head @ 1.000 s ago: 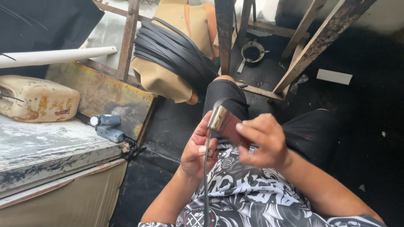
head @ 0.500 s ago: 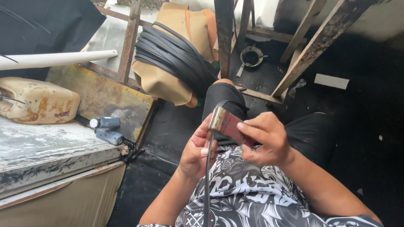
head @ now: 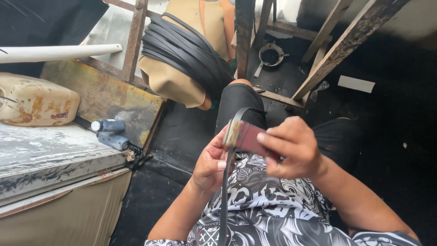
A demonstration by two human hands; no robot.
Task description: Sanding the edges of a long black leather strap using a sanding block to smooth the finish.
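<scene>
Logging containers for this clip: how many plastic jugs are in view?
1. The stained, yellowed plastic jug lies on its side on the worn grey bench top at far left, beside the white pipe. Its left end is cut off by the frame; others may be hidden.

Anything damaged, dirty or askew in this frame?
Yes. The pale jerrycan on the left bench is streaked with rusty stains, and the bench's paint is worn and flaking. Both hands, left and right, hold the black strap normally.

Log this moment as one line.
left hand: holds black strap | right hand: holds dark red block against strap | seated
</scene>
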